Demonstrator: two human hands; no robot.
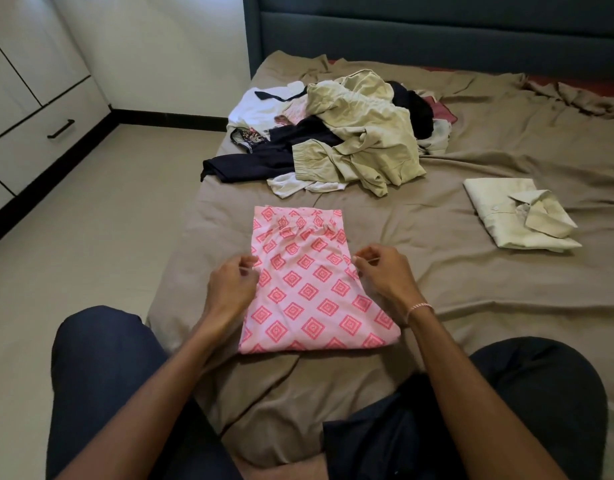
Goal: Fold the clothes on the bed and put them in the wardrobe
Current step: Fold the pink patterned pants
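Note:
A pink garment with a red diamond print (309,282) lies folded flat on the brown bedsheet (471,296) just in front of me. My left hand (229,289) pinches its left edge about halfway up. My right hand (385,271) pinches the right edge at the same height; a pink thread bracelet is on that wrist. A heap of unfolded clothes (340,136), beige, dark navy and white, sits farther up the bed. A folded cream shirt (520,213) rests on the sheet to the right.
White wardrobe doors and a drawer with a black handle (59,129) stand along the left wall across a strip of tiled floor (91,237). A dark padded headboard (437,32) closes the far end. My knees in dark trousers frame the near edge.

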